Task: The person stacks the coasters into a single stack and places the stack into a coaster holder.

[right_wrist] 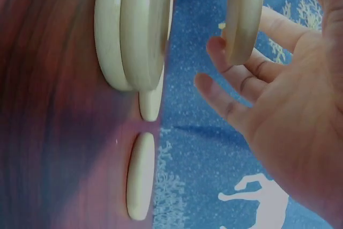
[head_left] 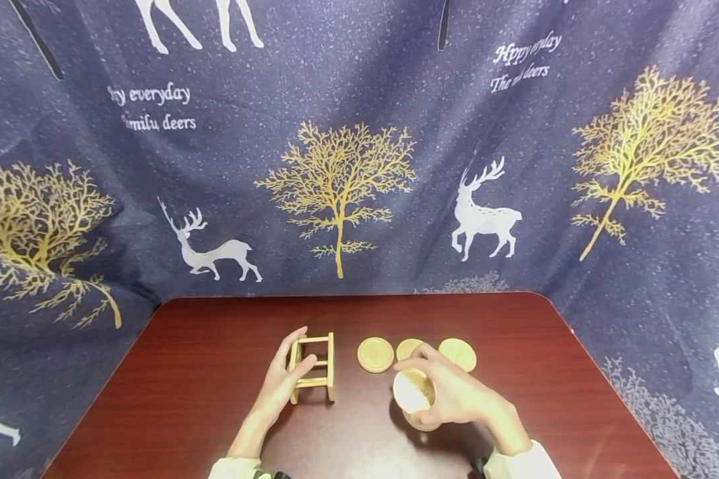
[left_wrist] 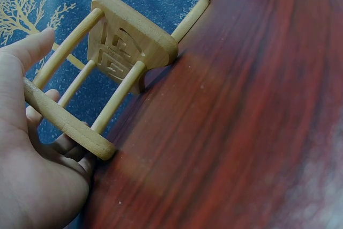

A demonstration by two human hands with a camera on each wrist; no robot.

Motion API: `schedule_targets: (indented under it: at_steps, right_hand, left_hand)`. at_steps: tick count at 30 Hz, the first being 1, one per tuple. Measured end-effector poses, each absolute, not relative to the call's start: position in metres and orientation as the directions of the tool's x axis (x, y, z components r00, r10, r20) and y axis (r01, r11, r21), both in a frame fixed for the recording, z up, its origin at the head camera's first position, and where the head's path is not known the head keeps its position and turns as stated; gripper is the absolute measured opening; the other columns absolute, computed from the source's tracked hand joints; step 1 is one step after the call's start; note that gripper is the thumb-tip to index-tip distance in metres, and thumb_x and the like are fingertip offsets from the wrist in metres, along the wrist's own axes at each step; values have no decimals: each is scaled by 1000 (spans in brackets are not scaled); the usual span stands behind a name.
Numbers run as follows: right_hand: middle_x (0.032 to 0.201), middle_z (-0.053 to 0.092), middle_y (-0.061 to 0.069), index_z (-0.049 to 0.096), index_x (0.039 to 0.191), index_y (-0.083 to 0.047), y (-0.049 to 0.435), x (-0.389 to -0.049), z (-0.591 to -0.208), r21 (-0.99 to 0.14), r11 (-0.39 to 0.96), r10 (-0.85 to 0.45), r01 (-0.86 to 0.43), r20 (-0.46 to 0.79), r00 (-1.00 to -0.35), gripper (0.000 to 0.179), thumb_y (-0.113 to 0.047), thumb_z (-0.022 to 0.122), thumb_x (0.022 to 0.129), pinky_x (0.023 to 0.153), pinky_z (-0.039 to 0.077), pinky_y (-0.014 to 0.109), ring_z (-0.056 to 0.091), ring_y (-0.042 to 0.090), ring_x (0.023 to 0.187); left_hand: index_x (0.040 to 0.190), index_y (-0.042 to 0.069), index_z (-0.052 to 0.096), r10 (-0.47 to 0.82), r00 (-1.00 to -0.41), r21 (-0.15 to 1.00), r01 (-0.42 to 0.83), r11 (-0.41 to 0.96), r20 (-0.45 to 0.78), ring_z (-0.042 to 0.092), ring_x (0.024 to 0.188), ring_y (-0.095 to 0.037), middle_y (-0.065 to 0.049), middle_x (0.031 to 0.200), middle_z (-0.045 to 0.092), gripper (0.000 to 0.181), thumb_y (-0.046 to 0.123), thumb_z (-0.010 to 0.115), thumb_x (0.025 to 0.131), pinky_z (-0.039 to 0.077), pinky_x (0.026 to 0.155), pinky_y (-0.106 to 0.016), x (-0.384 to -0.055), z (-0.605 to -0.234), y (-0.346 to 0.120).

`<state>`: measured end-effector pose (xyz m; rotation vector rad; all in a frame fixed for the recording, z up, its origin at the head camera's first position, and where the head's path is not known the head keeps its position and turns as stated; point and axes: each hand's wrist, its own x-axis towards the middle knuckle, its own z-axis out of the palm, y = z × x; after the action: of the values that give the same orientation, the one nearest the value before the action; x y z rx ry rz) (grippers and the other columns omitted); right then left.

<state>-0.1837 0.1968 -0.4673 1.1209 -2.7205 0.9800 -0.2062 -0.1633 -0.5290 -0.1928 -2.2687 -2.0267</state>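
Note:
My left hand [head_left: 275,379] grips one side of a small wooden coaster rack [head_left: 331,366], with the thumb and fingers on either side of its end panel. In the left wrist view, the rack [left_wrist: 131,41] shows round rods and a far panel with cut-out carving. My right hand [head_left: 455,394] pinches a round wooden coaster [head_left: 412,390] by its edge. Under that coaster, a stack of two coasters [right_wrist: 134,30] lies on the table; the held coaster [right_wrist: 244,20] is raised apart from it in the right wrist view.
Behind the right hand lie three more round coasters: a left one [head_left: 375,354], a middle one [head_left: 409,348] partly covered by the fingers, and a right one [head_left: 458,354]. The reddish-brown table [head_left: 216,332] ends at a dark blue patterned cloth [head_left: 359,199].

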Motion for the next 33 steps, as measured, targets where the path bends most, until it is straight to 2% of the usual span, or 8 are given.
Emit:
schedule_targets:
  at_steps: [6, 15, 22, 26, 29, 33]
  right_hand:
    - [126, 60, -2, 73, 130, -12, 203, -186, -468, -521, 539, -637, -661, 261, -725, 69, -19, 99, 67, 93, 55, 31, 61, 12, 111]
    - [127, 60, 1, 69, 123, -17, 206, -188, -470, -516, 521, -667, -679, 250, -702, 68, -18, 100, 63, 93, 55, 32, 62, 17, 114]
    - [125, 59, -2, 69, 121, -19, 208, -187, -472, -512, 552, -663, -657, 209, -719, 69, -17, 102, 61, 93, 55, 31, 61, 14, 113]
    - [124, 59, -3, 68, 121, -21, 209, -187, -474, -512, 556, -663, -654, 201, -721, 70, -17, 103, 60, 94, 55, 31, 62, 13, 113]
    - [122, 58, -4, 68, 119, -22, 209, -187, -476, -514, 554, -665, -654, 199, -720, 70, -17, 103, 60, 91, 54, 30, 61, 11, 109]
    - [118, 58, -5, 68, 119, -21, 210, -187, -478, -506, 552, -671, -662, 201, -714, 69, -18, 103, 60, 89, 54, 29, 60, 10, 106]
  left_hand:
    - [162, 19, 54, 26, -974, 964, 228, 137, 227, 44, 150, -36, -14, 168, 48, 61, 16, 74, 105, 47, 108, -40, -204, -530, -165]
    - [165, 8, 47, 27, -990, 985, 139, 105, 137, 39, 155, -37, -14, 174, 42, 64, 9, 72, 106, 47, 112, -42, -205, -527, -164]
    - [163, 16, 52, 33, -977, 970, 214, 117, 212, 43, 151, -38, -14, 170, 46, 64, 17, 76, 104, 48, 107, -38, -203, -528, -164]
    - [163, 18, 53, 30, -978, 970, 208, 127, 206, 42, 152, -39, -14, 170, 46, 63, 18, 76, 104, 46, 110, -44, -204, -529, -164]
    - [164, 14, 50, 33, -985, 979, 170, 113, 167, 37, 157, -40, -14, 173, 43, 65, 17, 75, 104, 43, 115, -53, -204, -527, -163]
    - [165, 8, 47, 39, -989, 984, 144, 102, 141, 33, 160, -38, -14, 175, 41, 65, 12, 73, 105, 40, 118, -56, -204, -524, -162]
